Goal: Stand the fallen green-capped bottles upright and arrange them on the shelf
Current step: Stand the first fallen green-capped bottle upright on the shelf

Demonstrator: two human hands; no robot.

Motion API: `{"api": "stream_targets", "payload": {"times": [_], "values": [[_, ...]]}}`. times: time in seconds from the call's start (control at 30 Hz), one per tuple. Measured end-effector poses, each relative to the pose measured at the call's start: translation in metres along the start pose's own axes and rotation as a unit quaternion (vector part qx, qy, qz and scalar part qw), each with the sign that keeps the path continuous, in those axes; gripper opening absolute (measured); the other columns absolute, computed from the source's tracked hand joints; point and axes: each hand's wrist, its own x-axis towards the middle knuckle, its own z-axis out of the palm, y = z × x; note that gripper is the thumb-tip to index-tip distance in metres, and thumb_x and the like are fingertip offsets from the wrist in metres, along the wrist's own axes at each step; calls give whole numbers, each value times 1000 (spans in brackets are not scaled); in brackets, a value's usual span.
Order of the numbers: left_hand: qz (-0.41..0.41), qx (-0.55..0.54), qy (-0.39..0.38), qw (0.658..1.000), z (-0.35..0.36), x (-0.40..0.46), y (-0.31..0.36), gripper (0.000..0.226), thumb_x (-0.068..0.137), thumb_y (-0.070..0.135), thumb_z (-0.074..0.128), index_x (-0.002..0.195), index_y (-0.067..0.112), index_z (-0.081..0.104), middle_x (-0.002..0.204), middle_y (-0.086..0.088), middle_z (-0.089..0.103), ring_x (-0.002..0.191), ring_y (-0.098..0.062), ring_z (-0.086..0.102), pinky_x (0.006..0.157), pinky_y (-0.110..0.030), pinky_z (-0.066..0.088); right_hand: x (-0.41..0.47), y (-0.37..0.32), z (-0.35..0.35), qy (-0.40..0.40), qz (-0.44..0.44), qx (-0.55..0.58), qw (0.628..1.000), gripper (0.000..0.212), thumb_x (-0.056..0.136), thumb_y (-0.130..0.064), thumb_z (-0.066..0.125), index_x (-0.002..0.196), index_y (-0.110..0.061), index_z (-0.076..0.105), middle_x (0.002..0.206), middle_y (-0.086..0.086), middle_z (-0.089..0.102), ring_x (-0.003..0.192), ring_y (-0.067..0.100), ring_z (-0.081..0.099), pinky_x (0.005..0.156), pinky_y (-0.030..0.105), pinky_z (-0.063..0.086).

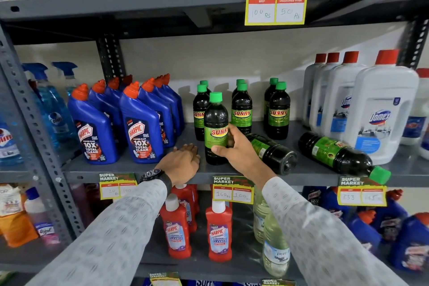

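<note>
Green-capped bottle [216,127] upright at shelf [130,168] front, right hand [234,146] grip wrapped round its label. Left hand [181,162] flat, empty beside it. Slide back w/ label forward, in line w/ standing rows; two fallen bottles [271,153] remain.

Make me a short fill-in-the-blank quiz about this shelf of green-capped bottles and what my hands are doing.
1. The right hand grips an upright bottle with a ____ cap.
2. The left hand rests flat on the ____.
3. ____ bottles lie on their sides.
4. The white jugs have ____ caps.

Missing words: green; shelf; two; red
</note>
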Motion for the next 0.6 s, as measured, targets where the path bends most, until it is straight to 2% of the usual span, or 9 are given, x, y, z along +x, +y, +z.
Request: {"api": "stream_targets", "payload": {"times": [0.07, 0.2, 0.43, 0.53, 0.6], "values": [[-2, 3, -1, 1000, 0, 1, -1, 59, 105, 37, 22, 159, 11, 24, 168, -8, 18, 156, -21, 17, 128, -41, 9, 0, 2, 2, 14, 2, -12, 1000, 72, 77, -18, 90, 137, -24, 50, 125, -8, 70, 113, 4, 67, 102, 30, 53], [7, 42, -6, 999, -1, 1, 0, 58, 106, 34, 20, 158, 9, 24, 168, -11, 19, 156, -23, 17, 127, -45, 12, -2, 0, 5, 56, -12, -52, 997, 83, 63, -35, 98, 125, -37, 43, 109, -19, 66, 95, -16, 63, 78, 8, 50], [6, 52, -8, 999, 3, 2, -2, 59, 106, 34, 20, 159, 9, 22, 168, -11, 19, 156, -23, 17, 127, -46, 12, -4, 0, 6, 73, -20, -74, 994, 84, 59, -42, 99, 122, -38, 43, 105, -19, 64, 89, -21, 58, 72, 3, 46], [-9, 28, -9, 1000, 6, 2, -5, 59, 105, 37, 21, 159, 12, 22, 169, -6, 18, 157, -20, 15, 128, -42, 10, -7, -5, 7, 63, -1, -54, 997, 85, 66, -40, 97, 133, -32, 44, 108, -16, 63, 94, -11, 63, 77, 8, 49], [-13, 29, -20, 999, 6, 6, -2, 59, 105, 37, 20, 160, 13, 21, 169, -5, 15, 157, -19, 13, 128, -42, 9, -10, -21, -3, 60, 21, -35, 997, 91, 75, -48, 89, 148, -21, 42, 116, -6, 65, 104, 3, 65, 90, 24, 56]]}}
